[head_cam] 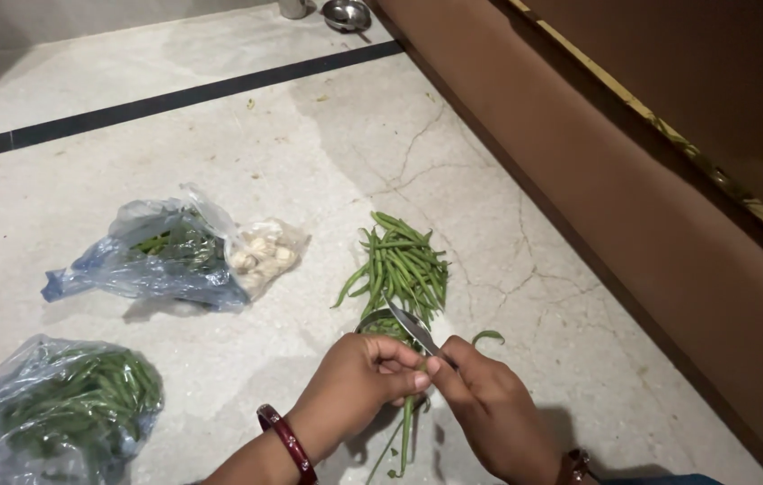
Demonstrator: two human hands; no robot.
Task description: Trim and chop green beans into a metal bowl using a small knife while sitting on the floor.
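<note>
Left hand [365,377] pinches a green bean [407,431]; right hand [489,404] seemingly grips a knife [413,328].

The floor [246,153] lies open in a broad stretch at far left and centre, up to the dark stripe [175,97]. On the right a brown wall [633,207] runs from far to near and closes that side. A heap of green beans [401,265] sits just beyond the hands. To the left, a blue bag [152,260] with a small clear bag [264,256] touching it, and nearer a second bag of beans [58,409], narrow the passage, with bare floor between them.
</note>
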